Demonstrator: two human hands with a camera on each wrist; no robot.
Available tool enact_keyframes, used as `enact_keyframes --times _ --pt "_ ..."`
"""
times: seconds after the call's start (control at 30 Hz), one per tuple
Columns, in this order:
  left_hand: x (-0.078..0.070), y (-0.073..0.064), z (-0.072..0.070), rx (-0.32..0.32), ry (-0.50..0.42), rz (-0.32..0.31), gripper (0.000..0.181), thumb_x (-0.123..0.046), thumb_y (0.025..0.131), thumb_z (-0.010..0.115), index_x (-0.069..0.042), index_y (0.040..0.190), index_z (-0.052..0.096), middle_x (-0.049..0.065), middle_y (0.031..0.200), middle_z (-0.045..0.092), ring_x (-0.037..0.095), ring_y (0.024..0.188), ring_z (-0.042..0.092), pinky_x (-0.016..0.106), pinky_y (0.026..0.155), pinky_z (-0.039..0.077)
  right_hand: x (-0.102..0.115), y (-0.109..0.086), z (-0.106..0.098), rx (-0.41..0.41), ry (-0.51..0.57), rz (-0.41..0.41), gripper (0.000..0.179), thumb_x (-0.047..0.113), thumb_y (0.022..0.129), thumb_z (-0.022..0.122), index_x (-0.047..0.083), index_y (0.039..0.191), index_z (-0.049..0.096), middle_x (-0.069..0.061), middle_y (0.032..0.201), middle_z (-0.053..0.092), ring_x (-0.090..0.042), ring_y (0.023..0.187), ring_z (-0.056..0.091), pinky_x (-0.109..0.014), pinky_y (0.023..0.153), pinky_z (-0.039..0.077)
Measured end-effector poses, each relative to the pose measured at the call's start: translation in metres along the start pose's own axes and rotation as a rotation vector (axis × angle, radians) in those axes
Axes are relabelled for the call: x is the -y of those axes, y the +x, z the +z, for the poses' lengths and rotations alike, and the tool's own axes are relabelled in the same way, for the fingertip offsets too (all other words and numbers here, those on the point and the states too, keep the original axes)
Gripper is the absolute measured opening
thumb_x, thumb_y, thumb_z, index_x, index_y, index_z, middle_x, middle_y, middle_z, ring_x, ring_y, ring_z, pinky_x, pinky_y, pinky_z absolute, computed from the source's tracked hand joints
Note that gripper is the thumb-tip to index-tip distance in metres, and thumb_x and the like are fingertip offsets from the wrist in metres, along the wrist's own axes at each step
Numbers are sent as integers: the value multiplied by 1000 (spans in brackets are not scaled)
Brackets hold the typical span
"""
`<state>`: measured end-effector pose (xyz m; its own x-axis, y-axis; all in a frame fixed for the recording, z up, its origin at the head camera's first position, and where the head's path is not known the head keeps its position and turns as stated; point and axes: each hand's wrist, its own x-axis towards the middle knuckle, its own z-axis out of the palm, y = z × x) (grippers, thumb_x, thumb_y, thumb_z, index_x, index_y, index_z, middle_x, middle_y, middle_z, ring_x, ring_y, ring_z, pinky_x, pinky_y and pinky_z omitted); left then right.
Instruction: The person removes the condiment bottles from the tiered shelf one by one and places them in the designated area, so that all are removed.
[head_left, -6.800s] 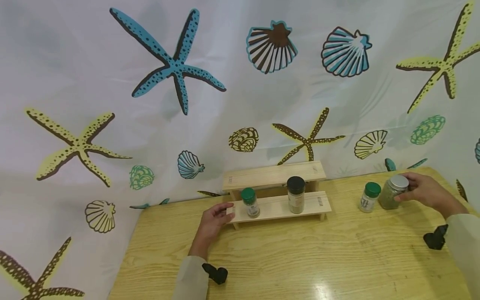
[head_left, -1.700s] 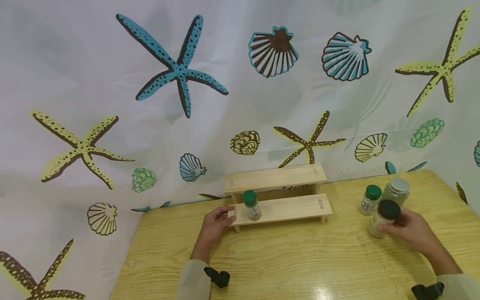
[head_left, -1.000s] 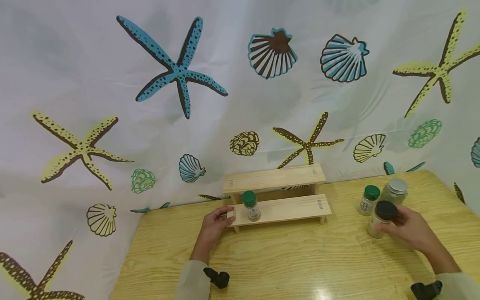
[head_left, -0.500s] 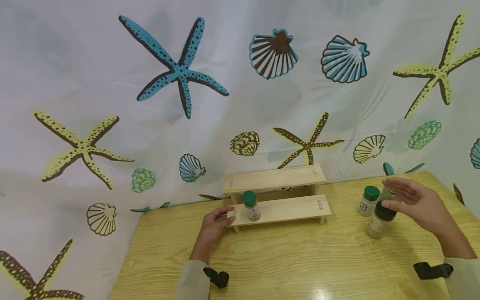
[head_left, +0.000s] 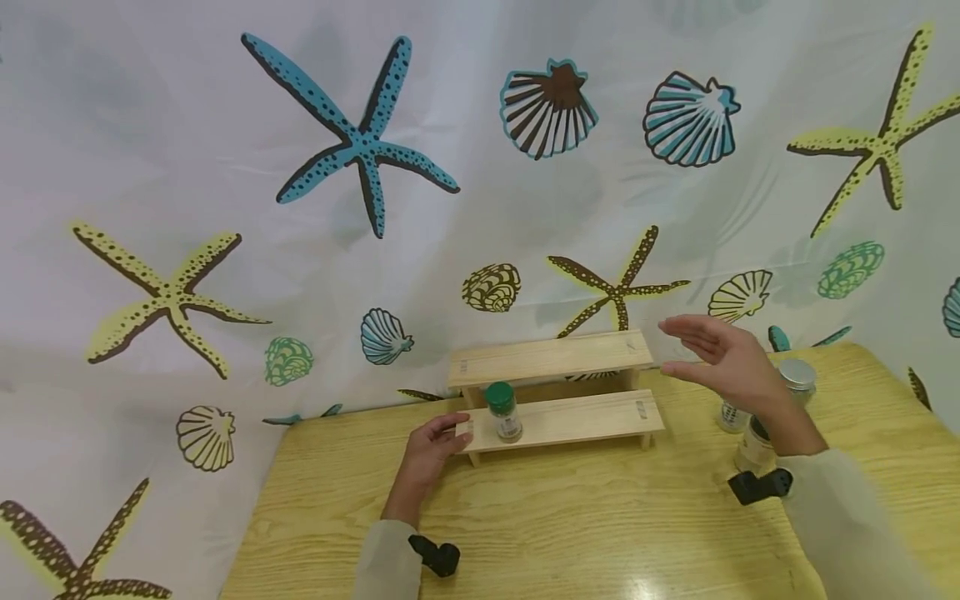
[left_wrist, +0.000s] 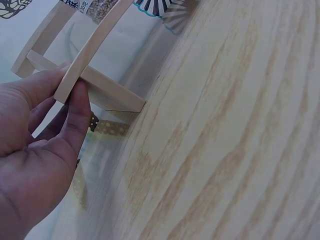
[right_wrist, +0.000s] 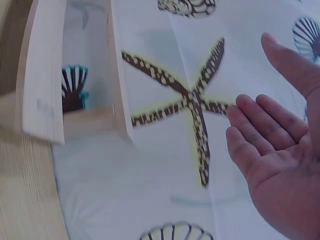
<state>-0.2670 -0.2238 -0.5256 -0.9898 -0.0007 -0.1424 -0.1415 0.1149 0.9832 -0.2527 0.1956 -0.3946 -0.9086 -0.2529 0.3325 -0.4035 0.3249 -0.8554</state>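
My left hand (head_left: 427, 450) pinches the left end of the lower board of a two-tier wooden rack (head_left: 577, 414); in the left wrist view, thumb and fingers close on the board's end (left_wrist: 75, 82). A green-capped spice jar (head_left: 507, 412) stands upright on that board near the left hand. My right hand (head_left: 723, 362) hovers beside the rack's upper right end, holding nothing, fingers straight and thumb apart. The right wrist view shows the same spread hand (right_wrist: 285, 165) away from the rack's boards (right_wrist: 42, 75).
At the table's right stand a black-lidded jar (head_left: 753, 452), a silver-lidded jar (head_left: 799, 377) and another jar (head_left: 731, 415) whose top is hidden by the right hand. The right forearm passes over them. A shell-and-starfish cloth (head_left: 420, 267) hangs right behind the rack.
The black-lidded jar went from the lower board to the table at right, where my right hand released it. That hand then moved left towards the rack. The left hand kept its grip.
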Motion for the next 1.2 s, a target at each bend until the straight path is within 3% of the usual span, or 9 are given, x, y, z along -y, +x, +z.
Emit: enact_keyframes --times 0.1,0.27,0.47,0.77,0.97,1.2 --pt "0 -1 -1 -3 -5 -2 38 -2 85 67 2 122 60 15 133 54 7 93 58 19 74 51 2 12 22 39 18 19 53 16 85 71 6 133 51 -12 135 54 -2 123 50 -16 103 38" --pt "1 -4 -2 -2 -2 3 38 -4 86 67 2 123 60 15 134 52 9 96 58 20 75 51 4 28 65 100 130 36 57 15 83 73 6 134 50 -14 138 51 -30 131 45 -37 110 35" --pt "1 -6 -4 -11 -3 -8 38 -5 86 68 2 122 60 16 134 52 11 98 57 20 75 50 -1 36 115 159 260 63 59 14 82 74 2 134 49 -18 138 51 -34 131 45 -45 110 34" --pt "2 -2 -3 2 -7 10 37 -4 85 68 2 121 61 17 128 56 11 97 61 20 75 52 -12 41 171 218 254 81 56 14 81 75 7 131 53 -14 133 56 -32 128 49 -47 108 36" --pt "4 0 0 20 -25 22 39 -4 85 68 4 122 59 22 123 58 9 93 64 21 75 53 -19 41 193 239 246 105 56 15 79 78 11 130 56 -11 129 60 -29 124 53 -45 108 37" --pt "2 -1 0 6 -45 1 38 -3 85 68 3 121 60 20 120 61 10 92 64 22 75 53 -26 39 208 231 259 115 59 15 80 77 5 133 53 -18 129 59 -35 122 54 -49 101 43"
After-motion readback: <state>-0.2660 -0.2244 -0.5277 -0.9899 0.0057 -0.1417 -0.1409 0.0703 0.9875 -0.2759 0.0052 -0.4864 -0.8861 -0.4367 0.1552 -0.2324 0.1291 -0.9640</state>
